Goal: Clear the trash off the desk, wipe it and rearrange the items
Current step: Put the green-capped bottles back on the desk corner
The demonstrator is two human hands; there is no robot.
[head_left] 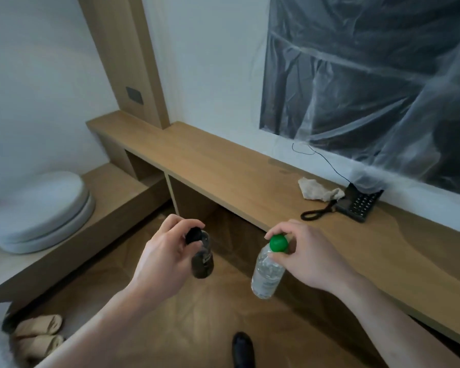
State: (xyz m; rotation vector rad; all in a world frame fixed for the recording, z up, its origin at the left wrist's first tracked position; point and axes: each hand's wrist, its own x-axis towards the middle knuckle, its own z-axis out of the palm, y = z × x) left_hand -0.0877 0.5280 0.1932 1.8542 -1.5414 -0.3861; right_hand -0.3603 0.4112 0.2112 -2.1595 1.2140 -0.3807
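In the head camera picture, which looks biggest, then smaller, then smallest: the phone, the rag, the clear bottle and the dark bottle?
1. Phone, counting its cord.
2. Clear bottle, though it is nearer the camera.
3. Dark bottle and rag look alike; the left hand hides part of the bottle.

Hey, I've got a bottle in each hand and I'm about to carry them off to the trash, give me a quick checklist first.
1. Left hand has the dark bottle: ok, fingers pinch it at the black cap.
2. Right hand has the clear bottle: ok, fingers pinch its neck at the green cap.
3. Both caps on: ok.
4. Bottles clear of the desk: ok, both hang over the floor.
5. Wiping cloth ready: ok, it lies on the desk beside the phone.
6. Trash bin located: cannot tell, none is in view.
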